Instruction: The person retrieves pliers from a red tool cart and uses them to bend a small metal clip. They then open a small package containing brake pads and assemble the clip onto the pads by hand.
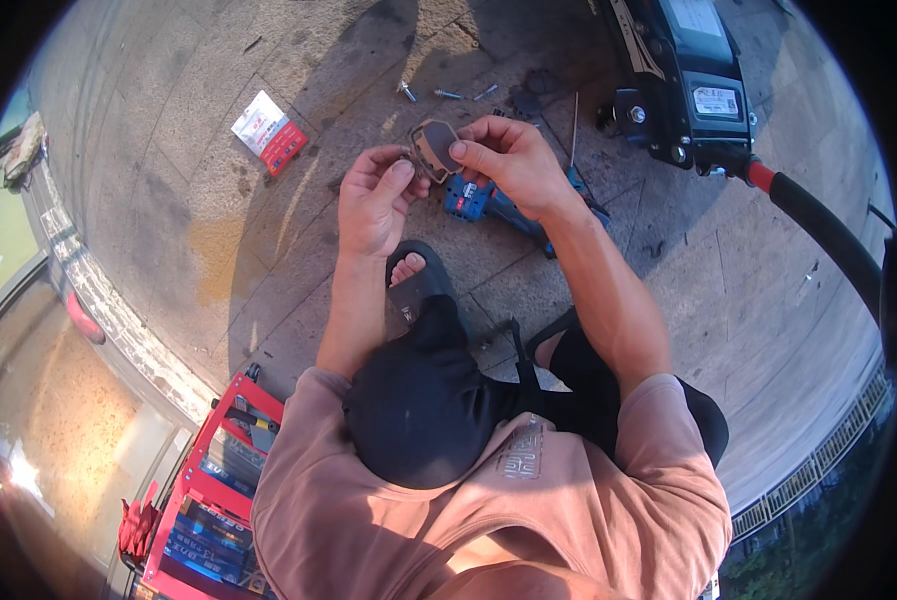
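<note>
A brown, flat plate that looks like a brake pad (438,147) is held up between my two hands, with a thin pale metal edging along its left side. My right hand (513,165) pinches its right end between thumb and fingers. At the lower left edge, my left hand (376,198) is closed, thumb against the fingers; part of its grip is hidden. Just below the pad, a blue cordless power tool (483,203) lies on the paving, partly covered by my right hand and forearm.
Several loose bolts (448,95) lie beyond my hands. A red and white packet (270,133) is at the left. A black floor jack (703,95) with a long handle (823,225) stands at the right. A red tool cart (218,490) holding boxes is at the lower left.
</note>
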Tool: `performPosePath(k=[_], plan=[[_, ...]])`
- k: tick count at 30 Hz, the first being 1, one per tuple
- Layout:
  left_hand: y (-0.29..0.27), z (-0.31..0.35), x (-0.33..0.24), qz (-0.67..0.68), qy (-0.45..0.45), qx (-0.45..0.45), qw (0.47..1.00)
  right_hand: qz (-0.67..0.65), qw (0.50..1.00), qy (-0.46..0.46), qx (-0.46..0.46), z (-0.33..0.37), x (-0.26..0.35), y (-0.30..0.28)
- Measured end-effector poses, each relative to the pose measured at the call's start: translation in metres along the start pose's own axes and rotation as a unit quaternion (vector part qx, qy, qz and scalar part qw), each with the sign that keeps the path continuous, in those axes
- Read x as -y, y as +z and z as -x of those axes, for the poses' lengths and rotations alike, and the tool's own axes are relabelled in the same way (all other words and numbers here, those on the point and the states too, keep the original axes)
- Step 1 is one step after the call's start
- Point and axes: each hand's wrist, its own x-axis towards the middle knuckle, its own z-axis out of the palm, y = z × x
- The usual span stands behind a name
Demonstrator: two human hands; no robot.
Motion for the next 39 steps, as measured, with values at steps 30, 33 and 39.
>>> performPosePath(k=[30,33,39], plan=[[0.026,0.008,0.002,-0.072,0.137,-0.039,0.987,0.026,1.0,-0.008,0.009,0.015,0.014,0.005],[0.028,0.01,0.001,-0.08,0.158,-0.026,0.984,0.054,0.998,-0.017,0.006,0.019,0.016,0.006],[0.026,0.009,0.001,-0.076,0.129,-0.023,0.988,0.079,0.997,-0.024,0.009,0.022,0.015,0.005]])
